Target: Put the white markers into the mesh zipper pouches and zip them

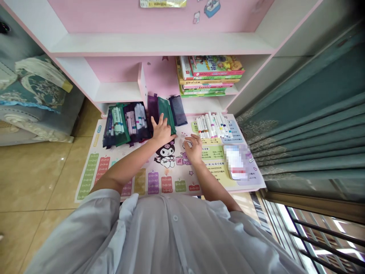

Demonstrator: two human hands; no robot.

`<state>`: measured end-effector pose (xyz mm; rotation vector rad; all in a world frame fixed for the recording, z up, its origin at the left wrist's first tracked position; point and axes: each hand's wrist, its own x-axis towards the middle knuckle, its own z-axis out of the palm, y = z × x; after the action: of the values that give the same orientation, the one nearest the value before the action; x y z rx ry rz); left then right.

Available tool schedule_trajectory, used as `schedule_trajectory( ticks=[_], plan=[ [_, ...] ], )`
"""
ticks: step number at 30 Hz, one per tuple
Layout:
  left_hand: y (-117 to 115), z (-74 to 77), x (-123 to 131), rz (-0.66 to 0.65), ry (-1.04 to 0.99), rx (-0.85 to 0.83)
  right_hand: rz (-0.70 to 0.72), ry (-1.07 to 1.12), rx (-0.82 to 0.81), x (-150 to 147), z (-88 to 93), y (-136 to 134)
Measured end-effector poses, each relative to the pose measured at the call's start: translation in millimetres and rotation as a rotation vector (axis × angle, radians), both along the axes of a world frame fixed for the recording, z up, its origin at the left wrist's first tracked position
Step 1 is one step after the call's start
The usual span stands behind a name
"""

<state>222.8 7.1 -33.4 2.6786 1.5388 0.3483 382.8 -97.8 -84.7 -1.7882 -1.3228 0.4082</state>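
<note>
My left hand (162, 130) lies with fingers spread against the lower end of a flat green mesh pouch (166, 114), holding nothing I can see. A purple mesh pouch (153, 107) and a navy mesh pouch (177, 110) stand on either side of the green one. My right hand (193, 149) rests on the printed desk mat (142, 156) with its fingers loosely curled, empty as far as I can see. To the left, mesh pouches filled with markers (127, 124) lie side by side. Loose white markers (213, 125) are lined up to the right.
A pink-and-white shelf unit (162, 43) rises behind the mat, with a stack of books (211, 76) on it. A blurred card (236, 161) lies on the mat at right. A teal curtain (308, 114) hangs to the right, bedding (31, 91) lies left.
</note>
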Motion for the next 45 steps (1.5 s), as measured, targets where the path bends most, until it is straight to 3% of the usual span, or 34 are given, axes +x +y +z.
schedule_trajectory(
  ticks=[9,14,22,27,30,34,40,45],
  plan=[
    [8,1.1,10,-0.044,0.045,0.022,0.006,0.004,-0.013,1,-2.7,1],
    [3,2.1,10,-0.119,-0.06,0.008,-0.003,-0.039,0.004,2,-3.4,2],
    [-20,20.0,-27,0.08,-0.221,0.152,0.004,-0.052,0.037,3,-5.2,0],
    [-47,27.6,-59,0.224,-0.381,0.303,0.03,-0.128,0.244,-1,1.5,-5],
    [-73,27.3,-77,0.214,-0.532,0.426,0.075,-0.192,0.412,-10,13.7,-13],
    [-115,27.4,-96,0.169,-0.585,0.366,0.15,-0.29,0.525,-28,37.6,-40],
    [-161,11.2,-112,0.124,-0.59,0.211,0.267,-0.458,0.51,-55,63.5,-80],
    [-178,-15.7,-119,0.12,-0.608,0.113,0.425,-0.532,0.283,-71,66.5,-88]
  ],
)
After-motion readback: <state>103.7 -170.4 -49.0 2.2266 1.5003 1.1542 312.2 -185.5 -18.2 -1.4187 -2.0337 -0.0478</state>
